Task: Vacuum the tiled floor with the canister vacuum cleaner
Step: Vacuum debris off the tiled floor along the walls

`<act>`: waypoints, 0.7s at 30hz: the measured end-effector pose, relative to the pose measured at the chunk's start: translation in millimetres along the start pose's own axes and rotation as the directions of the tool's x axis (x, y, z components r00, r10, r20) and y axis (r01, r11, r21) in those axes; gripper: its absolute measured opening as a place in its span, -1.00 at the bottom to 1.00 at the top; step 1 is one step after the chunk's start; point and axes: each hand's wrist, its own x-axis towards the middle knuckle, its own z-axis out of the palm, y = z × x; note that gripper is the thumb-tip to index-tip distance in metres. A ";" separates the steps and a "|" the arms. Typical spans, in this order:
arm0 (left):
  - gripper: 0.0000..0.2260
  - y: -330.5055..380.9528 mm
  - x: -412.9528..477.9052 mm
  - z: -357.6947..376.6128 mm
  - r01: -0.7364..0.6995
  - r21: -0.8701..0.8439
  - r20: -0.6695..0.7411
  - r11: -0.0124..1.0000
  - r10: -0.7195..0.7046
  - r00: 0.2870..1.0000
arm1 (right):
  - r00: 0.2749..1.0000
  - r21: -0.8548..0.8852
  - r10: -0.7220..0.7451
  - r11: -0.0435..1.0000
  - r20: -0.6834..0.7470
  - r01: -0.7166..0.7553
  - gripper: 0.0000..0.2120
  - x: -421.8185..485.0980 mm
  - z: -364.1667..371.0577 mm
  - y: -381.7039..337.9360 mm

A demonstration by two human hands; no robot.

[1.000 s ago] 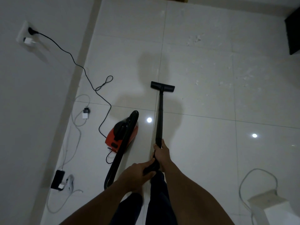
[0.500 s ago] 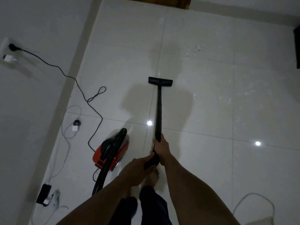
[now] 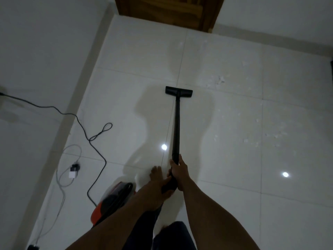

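Note:
A black vacuum wand (image 3: 176, 125) runs straight ahead over the glossy white tiled floor (image 3: 225, 177). Its flat floor head (image 3: 179, 91) rests on a tile joint. My right hand (image 3: 180, 173) is wrapped around the wand's lower end. Just behind it, my left hand (image 3: 156, 193) grips the black handle. The red and black canister (image 3: 111, 201) sits at lower left, partly hidden by my left forearm. White crumbs (image 3: 220, 80) lie scattered to the right of the floor head.
A black power cord (image 3: 90, 138) loops from the left wall to the canister. A white charger and cable (image 3: 73, 173) lie by the wall. A wooden door (image 3: 169, 9) stands ahead. My bare foot (image 3: 156, 173) is just left of the wand.
I have stepped forward: the door has come into view, the canister has slid lower and closer, and the floor head is further along the joint towards the door. Both hands keep their grip.

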 end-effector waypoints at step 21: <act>-0.61 101.7 192.5 -286.9 0.013 -0.135 -0.021 0.991 -0.016 1.000 | 0.999 -0.041 -0.037 0.999 -0.014 0.036 -0.55 188.2 41.4 -300.0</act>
